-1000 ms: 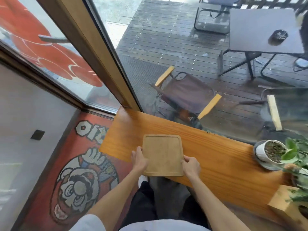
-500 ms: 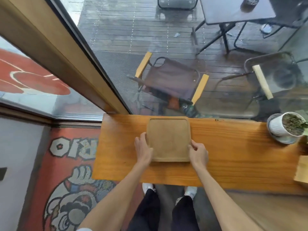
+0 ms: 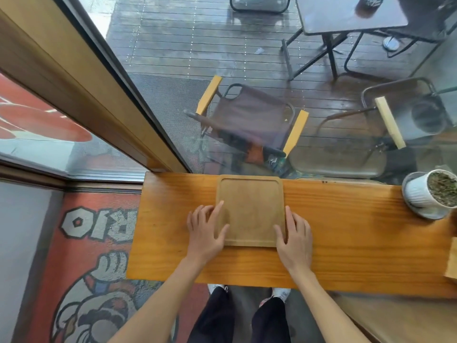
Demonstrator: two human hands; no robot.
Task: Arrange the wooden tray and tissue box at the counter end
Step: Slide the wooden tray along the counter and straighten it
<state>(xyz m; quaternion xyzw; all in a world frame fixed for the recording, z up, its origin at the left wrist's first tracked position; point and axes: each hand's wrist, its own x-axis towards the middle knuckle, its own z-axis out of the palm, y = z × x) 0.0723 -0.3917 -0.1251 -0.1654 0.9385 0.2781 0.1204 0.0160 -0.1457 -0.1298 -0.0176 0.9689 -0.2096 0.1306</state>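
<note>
A light wooden tray point(image 3: 249, 209) with a raised rim lies flat on the orange-brown counter point(image 3: 346, 231), near its left end, with its far edge against the window. My left hand point(image 3: 205, 233) rests at the tray's near left corner, fingers spread along the left rim and thumb on the tray. My right hand point(image 3: 294, 238) rests at the near right corner, fingers flat beside the rim and thumb on the tray. Neither hand is closed around it. A light wooden box point(image 3: 452, 258) is cut off by the right edge; I cannot tell if it is the tissue box.
A white plant pot point(image 3: 430, 191) on a saucer stands at the counter's far right. A glass window runs along the counter's back edge, with a folding chair point(image 3: 249, 122) outside. A red cartoon rug point(image 3: 81, 243) lies on the floor left of the counter end.
The tray went from hanging over the counter's near edge to lying flat against the window. Both hands loosened from gripping its sides to resting with spread fingers.
</note>
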